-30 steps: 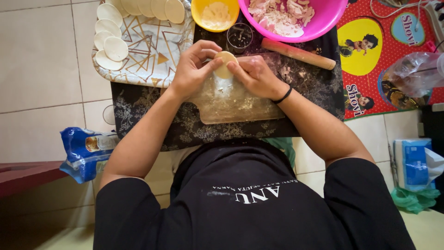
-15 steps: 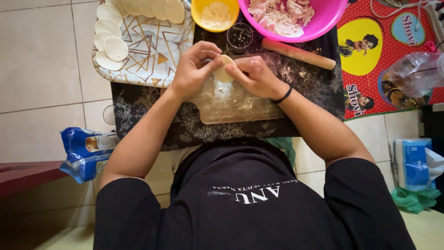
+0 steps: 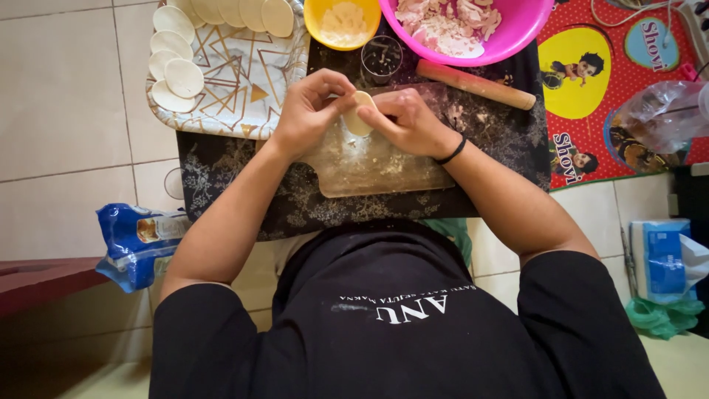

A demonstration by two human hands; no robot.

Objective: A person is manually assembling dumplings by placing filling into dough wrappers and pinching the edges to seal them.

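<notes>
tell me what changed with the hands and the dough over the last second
Very little. The left hand and right hand still pinch the same dough wrapper between them above the floured board; the fingers shifted only slightly along its edge. Nothing was taken up or let go. The rolling pin, pink bowl, yellow bowl and tray of dough rounds stayed put.

Hardly any change — only small finger work. Left hand (image 3: 310,111) now curled a little tighter, fingertips drawn in closer on the rim of the dough piece (image 3: 360,112). Right hand (image 3: 408,122) shifted slightly along the dough's other edge, thumb pressed nearer the fold. Dough piece itself more closed, more of it hidden between the fingers — tilted slightly differently over the floured board (image 3: 373,166).
</notes>
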